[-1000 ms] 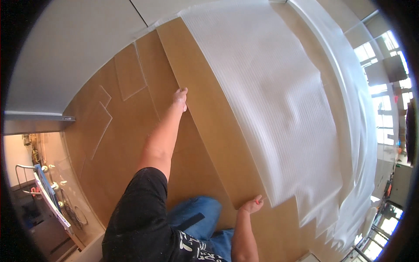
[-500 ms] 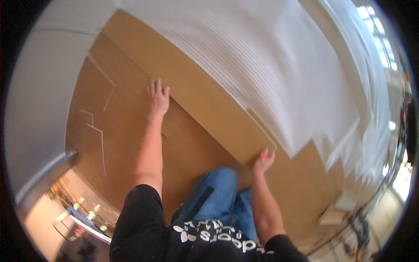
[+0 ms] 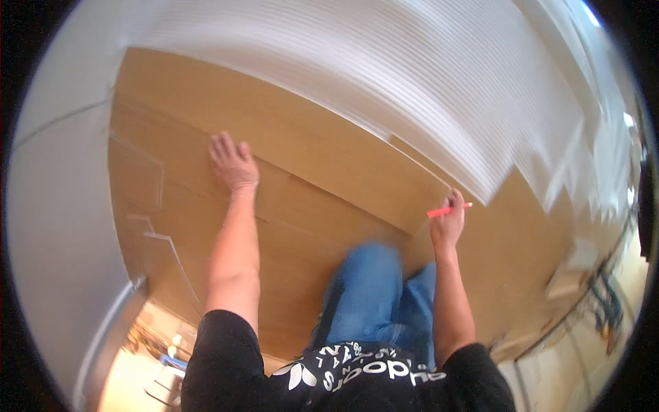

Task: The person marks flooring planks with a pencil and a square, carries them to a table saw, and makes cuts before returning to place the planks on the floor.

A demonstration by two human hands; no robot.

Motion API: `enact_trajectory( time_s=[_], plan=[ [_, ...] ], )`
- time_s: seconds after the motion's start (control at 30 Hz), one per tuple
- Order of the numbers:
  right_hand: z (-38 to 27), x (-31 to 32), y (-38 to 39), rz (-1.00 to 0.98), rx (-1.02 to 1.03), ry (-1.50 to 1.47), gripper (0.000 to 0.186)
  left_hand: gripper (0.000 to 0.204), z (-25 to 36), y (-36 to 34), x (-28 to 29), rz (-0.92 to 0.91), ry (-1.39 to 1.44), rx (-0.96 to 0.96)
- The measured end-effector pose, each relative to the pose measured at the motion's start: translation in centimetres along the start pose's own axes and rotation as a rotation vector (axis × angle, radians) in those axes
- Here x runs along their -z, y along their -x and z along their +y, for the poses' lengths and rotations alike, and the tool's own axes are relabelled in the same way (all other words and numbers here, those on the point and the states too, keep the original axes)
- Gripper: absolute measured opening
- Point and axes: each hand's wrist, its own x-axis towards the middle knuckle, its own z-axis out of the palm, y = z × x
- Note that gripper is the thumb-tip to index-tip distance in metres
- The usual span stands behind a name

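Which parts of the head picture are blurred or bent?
Head view: the knee and the right-side clutter are motion-blurred; the white sheet edges bow toward the rim; the left hand on the board is fairly sharp.

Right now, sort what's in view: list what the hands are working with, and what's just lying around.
In hand:
- left hand, pressed flat on the wood-look floor plank
- right hand, holding an orange pencil at the plank's end

Lying about:
- white foam underlay, spread out beyond the planks
- blurred clutter at far right, unclear
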Motion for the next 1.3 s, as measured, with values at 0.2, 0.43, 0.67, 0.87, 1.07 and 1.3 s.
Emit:
enact_trajectory(
  time_s=[0.2,0.43,0.67,0.87,1.07,1.3],
  plan=[
    [-3.8,-7.0,-0.5,-0.127,0.113,-0.532,0.039,0.065,1.1,-1.4,0.0,-0.111,-0.014,0.080],
    [-5.0,-15.2,-2.5,-0.169,0.286,-0.662,0.043,0.063,-0.9,-0.2,1.5,-0.080,0.100,0.115],
    [-3.4,-17.1,-4.7,0.038,0.256,-0.901,0.039,0.064,1.1,-1.8,0.5,-0.110,0.113,0.103],
    [-6.0,-15.5,-3.9,-0.104,0.188,-0.866,0.018,0.062,-0.8,0.6,-1.1,-0.027,-0.010,0.053],
    [-2.9,-13.6,-5.4,-0.098,0.162,-0.889,0.009,0.061,0.7,0.2,-1.9,-0.019,0.013,-0.003],
    [-5.8,-12.9,-5.2,0.035,0.264,-0.417,0.010,0.059,-0.3,0.8,-2.1,0.026,-0.002,-0.023]
  ],
)
